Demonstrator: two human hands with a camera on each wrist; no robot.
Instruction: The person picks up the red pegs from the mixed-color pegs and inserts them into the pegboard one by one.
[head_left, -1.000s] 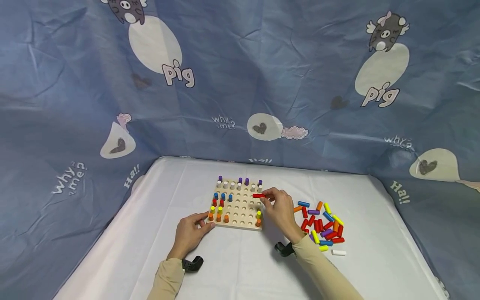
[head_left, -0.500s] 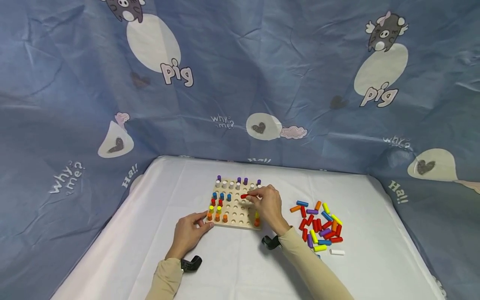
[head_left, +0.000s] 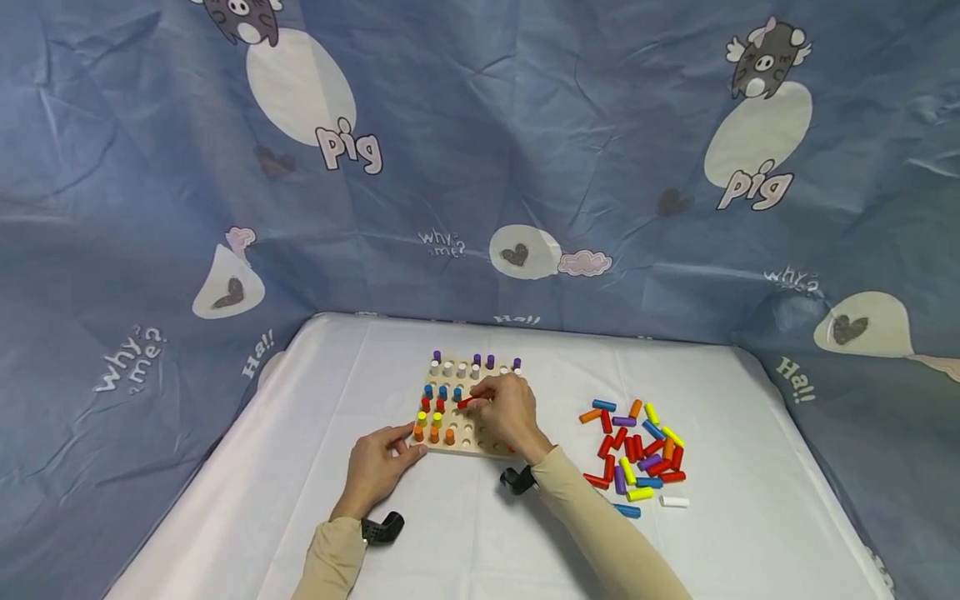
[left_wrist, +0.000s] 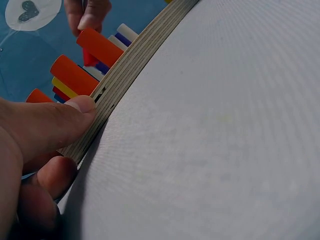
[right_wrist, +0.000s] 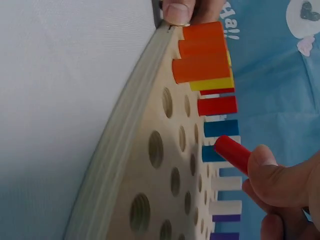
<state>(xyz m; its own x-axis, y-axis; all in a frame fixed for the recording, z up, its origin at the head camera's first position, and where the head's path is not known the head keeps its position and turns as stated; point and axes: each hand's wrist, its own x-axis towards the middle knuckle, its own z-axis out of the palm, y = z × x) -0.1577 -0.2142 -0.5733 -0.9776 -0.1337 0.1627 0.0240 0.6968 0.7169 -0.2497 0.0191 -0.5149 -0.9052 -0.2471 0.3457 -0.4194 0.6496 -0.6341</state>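
Observation:
A wooden pegboard point(head_left: 468, 452) with rows of round holes lies on the white cloth. My left hand point(head_left: 381, 468) grips its near left corner, the thumb point(left_wrist: 80, 107) on the edge and the fingers curled below it in the left wrist view. Between thumb and fingers my right hand point(head_left: 508, 415) pinches a red peg point(right_wrist: 234, 154), tilted over the board just right of the short red row. Orange pegs point(right_wrist: 202, 70), yellow, red, blue, white and purple pegs stand in the holes. The right hand hides part of the board's right side in the head view.
Loose pegs in several colours lie in a pile point(head_left: 637, 450) on the cloth right of the board, with a white peg point(head_left: 674, 502) at its near edge. A blue patterned curtain point(head_left: 450, 167) rises behind the white table point(head_left: 360, 358).
My right hand has carried the red peg leftward and slightly nearer across the board, from its right edge to beside the red row. The left hand stays at the corner.

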